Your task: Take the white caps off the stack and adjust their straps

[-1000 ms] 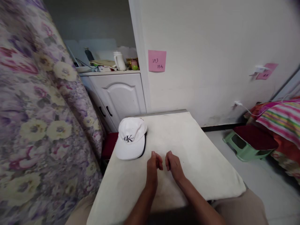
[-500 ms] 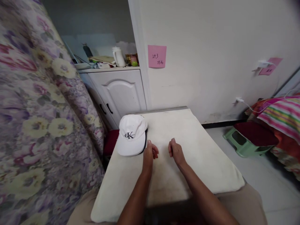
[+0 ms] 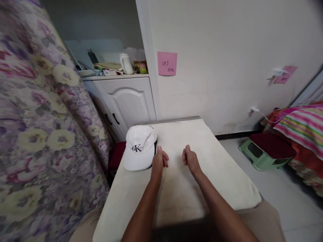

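Observation:
A white baseball cap (image 3: 138,148) with black "CK" letters lies on the left part of the pale-covered table (image 3: 222,181), its brim facing me. Just right of the cap is my left hand (image 3: 158,160), fingers loosely curled in and thumb up, with nothing in it. It overlaps the cap's dark right edge in view; whether they touch I cannot tell. My right hand (image 3: 191,160) is held opposite, a short gap away, also thumb up with curled fingers and nothing visible in it. Both hands are over the middle of the table.
A floral curtain (image 3: 50,134) hangs at the left. Behind the table are a white cabinet (image 3: 128,101) with a white jug (image 3: 126,64) on top and a wall with a pink note (image 3: 167,64). At right, a green stool (image 3: 262,161) stands by a bed (image 3: 302,124).
My hands have moved slightly farther apart and kept their curled shape. The whole view has shifted a little; the cap still lies in the same place on the table.

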Motion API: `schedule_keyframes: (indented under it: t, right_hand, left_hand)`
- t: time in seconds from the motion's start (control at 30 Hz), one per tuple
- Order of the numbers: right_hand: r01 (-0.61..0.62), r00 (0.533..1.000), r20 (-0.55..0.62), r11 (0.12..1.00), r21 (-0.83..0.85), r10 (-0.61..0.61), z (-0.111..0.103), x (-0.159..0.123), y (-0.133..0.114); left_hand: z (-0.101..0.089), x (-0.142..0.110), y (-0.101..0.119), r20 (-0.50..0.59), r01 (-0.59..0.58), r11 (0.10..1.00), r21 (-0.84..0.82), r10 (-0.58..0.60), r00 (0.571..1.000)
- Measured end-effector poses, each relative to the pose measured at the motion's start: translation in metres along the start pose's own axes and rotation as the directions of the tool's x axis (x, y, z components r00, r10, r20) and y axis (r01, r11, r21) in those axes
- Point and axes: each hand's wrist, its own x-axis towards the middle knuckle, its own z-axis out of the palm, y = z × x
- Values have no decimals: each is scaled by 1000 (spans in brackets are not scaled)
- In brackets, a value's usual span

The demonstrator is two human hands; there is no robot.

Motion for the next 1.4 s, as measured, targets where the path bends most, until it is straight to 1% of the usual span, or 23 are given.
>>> schedule_keyframes:
  t: [0.23, 0.63, 1.1, 1.4]
  right_hand:
    - [5, 1000, -18, 1000, -18, -5, -7, 5, -4]
    - [-18, 999, -34, 1000, -20, 17, -16, 9, -5]
    - [-42, 998, -42, 999, -27, 41, -18, 10, -6]
    - [-39, 998, -52, 999, -32, 37, -20, 11, -7]
  left_hand:
    - [-3, 8, 1, 2, -2, 1000, -23, 2, 1000]
    - [-6, 8, -1, -5, 24, 999, -34, -25, 1000]
    - [-9, 9, 0, -13, 26, 999, -38, -26, 1000]
    - [-7, 10, 2, 2, 14, 999, -37, -14, 1000]
